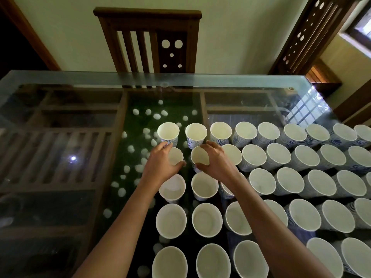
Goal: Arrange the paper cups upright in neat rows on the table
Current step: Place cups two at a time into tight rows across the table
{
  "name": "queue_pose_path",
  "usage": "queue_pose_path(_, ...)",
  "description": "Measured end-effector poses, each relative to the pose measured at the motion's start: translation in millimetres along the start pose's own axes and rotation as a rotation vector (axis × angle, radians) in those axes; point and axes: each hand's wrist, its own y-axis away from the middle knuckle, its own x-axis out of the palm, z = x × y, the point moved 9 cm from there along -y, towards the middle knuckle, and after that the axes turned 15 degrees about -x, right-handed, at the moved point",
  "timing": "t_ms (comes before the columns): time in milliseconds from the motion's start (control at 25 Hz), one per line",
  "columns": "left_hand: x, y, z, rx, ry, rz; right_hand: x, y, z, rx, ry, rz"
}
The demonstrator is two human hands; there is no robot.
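Gripping, palms down with curled left hand [160, 163] and right hand [216, 161], two white blue-patterned paper cups [177, 157] among five rows on glass tabletop [60, 117].

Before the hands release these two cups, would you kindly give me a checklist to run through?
1. Left hand grips the second-row end cup: ok.
2. Right hand grips the neighbouring cup: ok.
3. Both held cups upright, mouths up: ok.
4. Both in line with their row: ok.
5. Their bases flat on the glass table: cannot tell, hands hide them.
6. Left hand clear of the back-row cup: cannot tell.
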Motion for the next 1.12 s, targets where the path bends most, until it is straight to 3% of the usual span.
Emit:
queue_pose_path(680, 0.7, -3.9, -4.0, 0.010, -0.018, -0.013, 5.0, -5.6, -7.4, 0.010, -0.023, 0.031)
queue_pose_path(1120, -0.4, -36.7, -46.1, 0.106, 0.024, 0.017, -37.4, -42.1, -38.8, 0.018, 0.025, -0.118)
